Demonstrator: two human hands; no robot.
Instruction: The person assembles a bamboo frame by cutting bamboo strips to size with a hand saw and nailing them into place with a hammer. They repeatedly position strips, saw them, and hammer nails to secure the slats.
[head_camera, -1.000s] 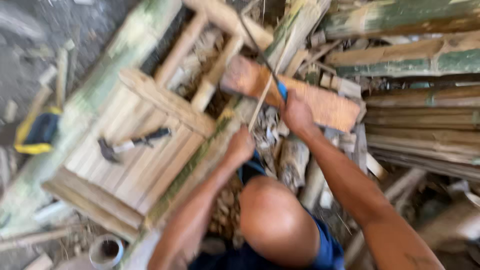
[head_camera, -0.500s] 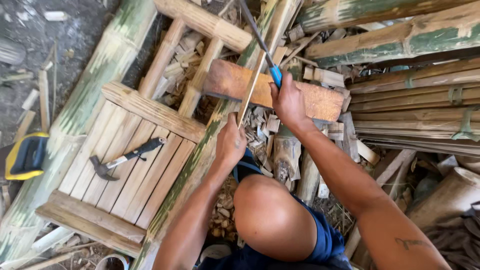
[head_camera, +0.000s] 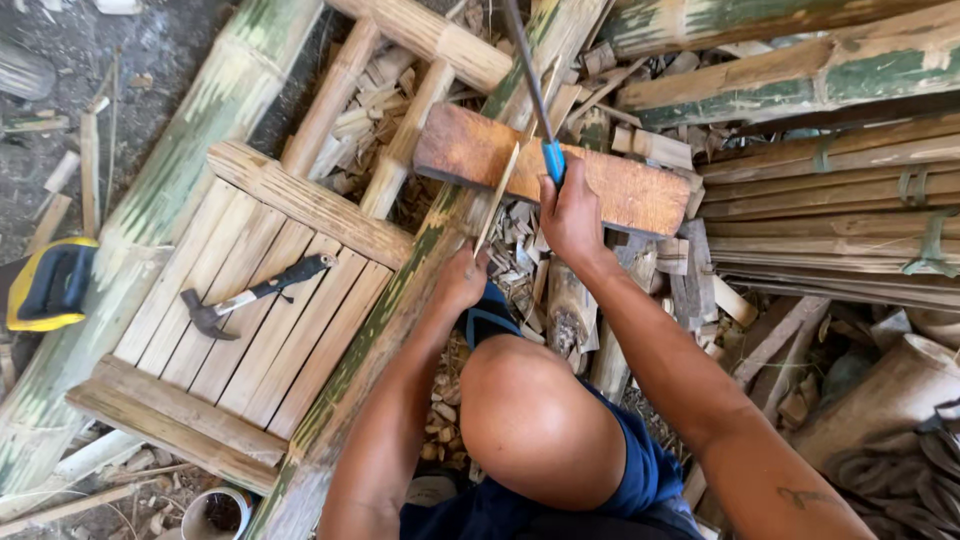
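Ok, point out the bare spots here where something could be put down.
Freest is the slatted bamboo panel: bare slats either side of the hammer. The wooden block is bare right of the right hand. Crowded: offcuts around the left hand and its bamboo strip, and bundled bamboo strips at right.

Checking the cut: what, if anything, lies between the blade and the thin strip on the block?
Nothing visible. The right hand holds the blade above the strip, which the left hand steadies on the block.
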